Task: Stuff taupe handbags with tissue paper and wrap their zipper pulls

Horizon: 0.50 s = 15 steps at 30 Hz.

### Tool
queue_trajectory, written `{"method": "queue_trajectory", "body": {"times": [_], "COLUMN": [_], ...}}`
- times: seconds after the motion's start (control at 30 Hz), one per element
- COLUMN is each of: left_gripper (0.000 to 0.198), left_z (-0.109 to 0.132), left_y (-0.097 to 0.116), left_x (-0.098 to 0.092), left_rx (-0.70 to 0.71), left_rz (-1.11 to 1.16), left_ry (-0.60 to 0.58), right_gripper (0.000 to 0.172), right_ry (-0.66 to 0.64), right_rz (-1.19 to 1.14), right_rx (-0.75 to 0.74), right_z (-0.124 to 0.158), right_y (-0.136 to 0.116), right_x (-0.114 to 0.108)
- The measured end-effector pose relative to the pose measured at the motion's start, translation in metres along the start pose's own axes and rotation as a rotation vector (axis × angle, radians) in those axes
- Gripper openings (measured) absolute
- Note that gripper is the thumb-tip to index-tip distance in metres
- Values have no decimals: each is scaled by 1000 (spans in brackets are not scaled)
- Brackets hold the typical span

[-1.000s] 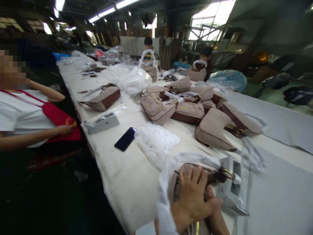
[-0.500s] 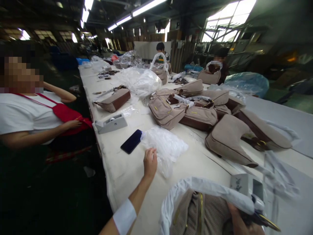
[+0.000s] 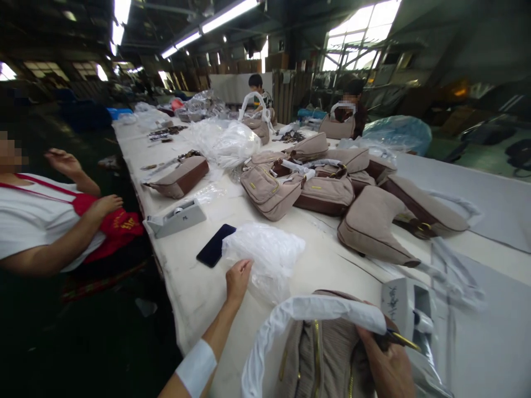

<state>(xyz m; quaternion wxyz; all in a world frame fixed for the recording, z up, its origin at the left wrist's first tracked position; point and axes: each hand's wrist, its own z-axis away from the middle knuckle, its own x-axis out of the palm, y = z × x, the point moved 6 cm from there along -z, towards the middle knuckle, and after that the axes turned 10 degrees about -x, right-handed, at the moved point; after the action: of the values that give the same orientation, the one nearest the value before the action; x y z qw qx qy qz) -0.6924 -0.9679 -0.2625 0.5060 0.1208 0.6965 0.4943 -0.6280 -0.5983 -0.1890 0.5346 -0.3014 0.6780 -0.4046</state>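
Note:
My left hand [image 3: 238, 281] is at the near left edge of a heap of thin clear plastic bags [image 3: 265, 251], its fingertips pinched together on the plastic. A dark phone [image 3: 215, 246] lies just beyond, partly under the heap. My right hand [image 3: 388, 359] grips the right side of a taupe ribbed handbag [image 3: 332, 354] with gold zips. White wrapping covers the handbag's handle [image 3: 315, 307], which arches over its top. A gold-coloured metal piece [image 3: 404, 340] sticks out by the handle's right end; its kind is unclear. The handbag's bottom is cut off by the frame.
Several taupe handbags [image 3: 323, 193] are piled across the table [image 3: 315, 271]. One tape dispenser [image 3: 176, 218] stands at the left edge, another [image 3: 409, 309] beside my right hand. A co-worker in a red apron [image 3: 112, 221] is at the left; two people work at the far end.
My left hand has closed its fingers on the plastic's edge. My right hand and the handbag have shifted left and up in view. The co-worker's raised hand has come away from the head.

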Motion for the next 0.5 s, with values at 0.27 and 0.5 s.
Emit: {"method": "queue_trajectory", "body": {"times": [0.27,0.5], "left_gripper": [16,5], "left_z": [9,-13], "left_y": [-7,-5], "left_x": [5,22], "left_rx": [-48,-62], "left_rz": [59,138], "left_ry": [19,-90], "right_gripper": [59,64], "right_ry": [-2,65], "right_rz": [129,272], "right_rx": [10,148], "right_z": [-1,11], "right_y": [4,27], "right_x": [0,-13]}}
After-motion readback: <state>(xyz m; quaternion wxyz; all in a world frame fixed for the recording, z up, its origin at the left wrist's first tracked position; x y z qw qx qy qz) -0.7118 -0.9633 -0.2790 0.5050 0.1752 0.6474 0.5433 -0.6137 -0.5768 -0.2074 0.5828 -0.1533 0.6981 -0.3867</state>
